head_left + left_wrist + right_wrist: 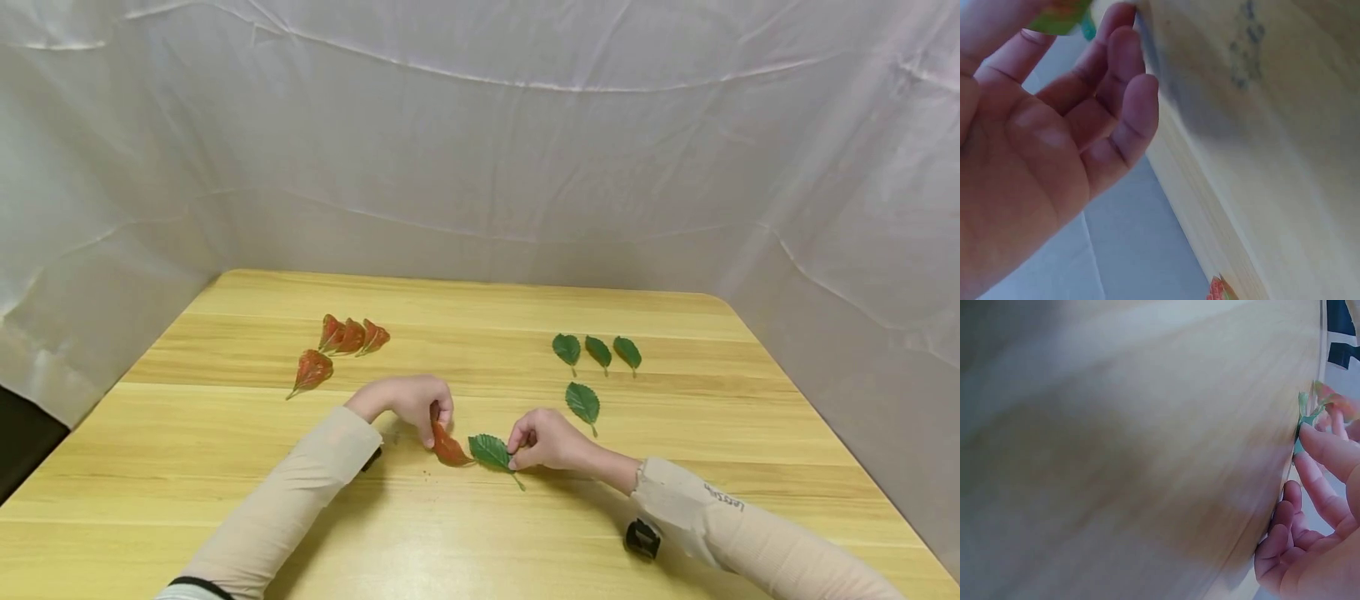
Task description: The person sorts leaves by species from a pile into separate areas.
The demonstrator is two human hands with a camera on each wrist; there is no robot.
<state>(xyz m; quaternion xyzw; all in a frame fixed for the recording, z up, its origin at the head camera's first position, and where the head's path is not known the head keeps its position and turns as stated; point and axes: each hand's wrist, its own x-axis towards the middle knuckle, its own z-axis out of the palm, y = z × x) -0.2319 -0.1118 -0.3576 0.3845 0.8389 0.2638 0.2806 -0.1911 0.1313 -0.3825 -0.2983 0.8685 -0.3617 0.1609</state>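
Near the middle of the table, my left hand point(420, 404) pinches a red leaf point(450, 450) between thumb and fingers. Its tip points right, toward a green leaf point(489, 451) with a toothed edge. My right hand point(551, 440) pinches that green leaf at its right edge, near the stem. In the left wrist view the other fingers point(1138, 112) curl loosely, and part of the red leaf point(1060, 15) shows blurred at the top. The right wrist view has the thumb and index finger on the green leaf point(1307, 417), with the red leaf point(1341, 406) just beyond.
Several red leaves point(352, 335) lie at the back left, with one more red leaf point(311, 369) in front of them. Three green leaves point(597, 350) stand in a row at the back right, another green leaf point(582, 402) nearer. Pale sheeting point(480, 167) surrounds the wooden table point(225, 467).
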